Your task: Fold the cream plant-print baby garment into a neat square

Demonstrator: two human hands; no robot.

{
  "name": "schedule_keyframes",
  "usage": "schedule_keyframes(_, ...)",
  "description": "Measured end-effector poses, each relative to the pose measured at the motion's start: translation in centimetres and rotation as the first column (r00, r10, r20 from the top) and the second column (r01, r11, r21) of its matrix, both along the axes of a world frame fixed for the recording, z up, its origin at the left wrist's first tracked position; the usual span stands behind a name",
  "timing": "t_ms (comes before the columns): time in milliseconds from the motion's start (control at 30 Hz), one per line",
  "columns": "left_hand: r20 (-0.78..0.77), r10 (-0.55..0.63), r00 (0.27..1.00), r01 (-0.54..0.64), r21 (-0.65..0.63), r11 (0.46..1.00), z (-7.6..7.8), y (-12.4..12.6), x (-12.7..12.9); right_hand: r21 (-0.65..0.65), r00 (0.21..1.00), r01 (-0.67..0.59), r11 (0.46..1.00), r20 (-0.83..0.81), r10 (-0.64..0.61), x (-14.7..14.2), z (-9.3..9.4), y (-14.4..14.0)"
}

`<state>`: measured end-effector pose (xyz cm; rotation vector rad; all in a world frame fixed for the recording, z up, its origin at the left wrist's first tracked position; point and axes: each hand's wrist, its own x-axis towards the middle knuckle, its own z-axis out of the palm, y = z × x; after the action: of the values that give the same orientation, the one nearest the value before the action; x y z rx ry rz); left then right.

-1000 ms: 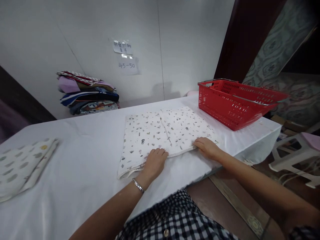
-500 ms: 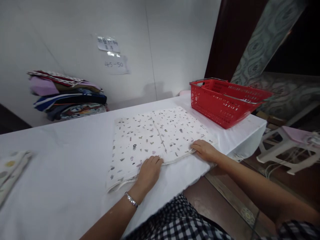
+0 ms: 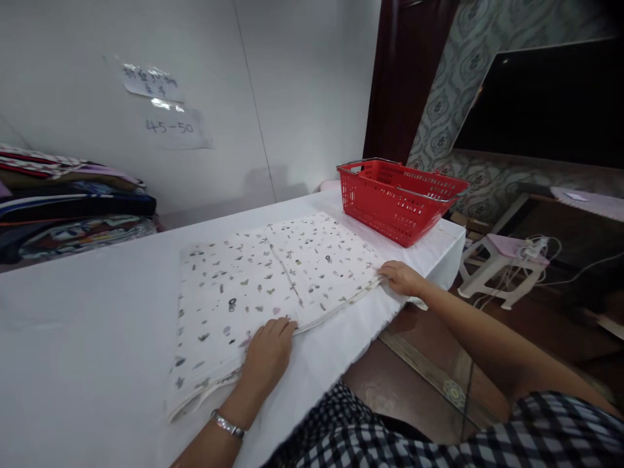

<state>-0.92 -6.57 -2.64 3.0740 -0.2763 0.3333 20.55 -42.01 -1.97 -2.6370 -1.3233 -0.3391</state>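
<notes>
Folded white printed cloth (image 3: 273, 279) lies flat on the table (image 3: 97, 338).

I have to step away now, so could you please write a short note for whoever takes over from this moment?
Left hand: flat, palm down on the near edge of the patterned cloth, holding nothing.
Right hand: at the cloth's near right corner, fingers on the edge; whether they pinch it cannot be told.
The cloth lies flat, already folded into layers, on the white table. Red basket stands beyond its right end; stack of folded fabrics at far left.
Left: any further fold.
</notes>
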Motion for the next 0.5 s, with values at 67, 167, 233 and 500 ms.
schedule_keyframes(67,0.025,-0.008,1.000,0.008,-0.004,1.000,-0.1,0.1,0.0,0.089,0.994,0.103,0.991,-0.046,-0.099,0.5,0.2,-0.8)
schedule_keyframes(167,0.073,-0.031,0.997,0.031,-0.002,1.000,-0.4,0.3,0.0,0.214,0.964,0.259,0.942,-0.113,-0.239,1.0,0.4,-1.8)
schedule_keyframes(233,0.094,-0.047,0.994,0.047,0.000,0.999,-0.6,0.3,0.0,0.243,0.963,0.262,0.934,-0.128,-0.237,1.0,0.5,-2.0)
schedule_keyframes(500,0.127,-0.040,0.991,0.042,-0.015,0.999,-0.7,0.4,0.1,-0.030,0.998,0.047,0.998,-0.028,-0.048,0.7,0.6,-0.4)
